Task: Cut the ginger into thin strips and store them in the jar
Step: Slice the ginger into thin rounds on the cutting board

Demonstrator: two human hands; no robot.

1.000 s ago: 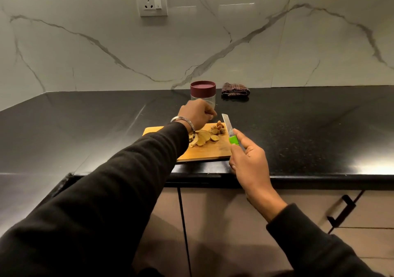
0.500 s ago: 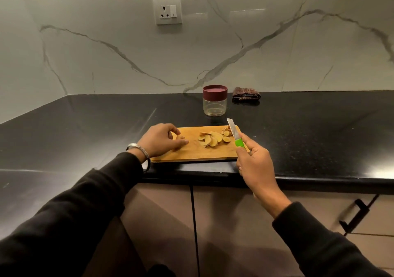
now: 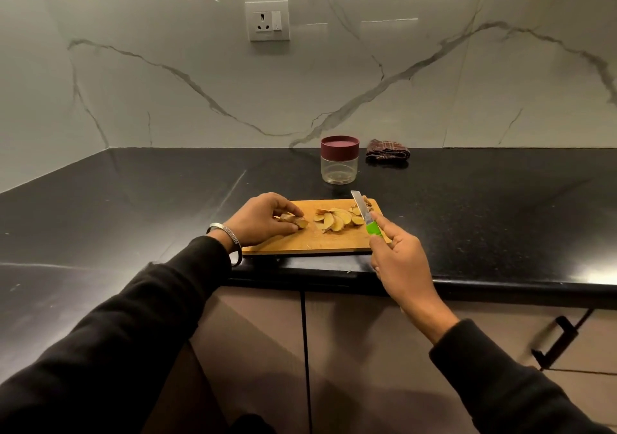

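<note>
A wooden cutting board (image 3: 317,243) lies at the front edge of the black counter. Several flat ginger slices (image 3: 335,220) fan out across its middle. On the board's left part, my left hand (image 3: 263,218) pinches a few ginger slices (image 3: 293,220) under its fingertips. My right hand (image 3: 397,260) grips a green-handled knife (image 3: 365,214) at the board's right end, blade pointing up and away, above the board. A clear jar (image 3: 339,164) with a maroon lid on stands behind the board.
A folded dark checked cloth (image 3: 387,149) lies by the marble wall, right of the jar. A wall socket (image 3: 267,21) sits above. Cabinet doors are below the counter edge, with a black handle (image 3: 556,343) at the right.
My left hand left the jar, came down to the board's left part and now pinches a few ginger slices. The knife hand stayed put. The camera view shifted.
</note>
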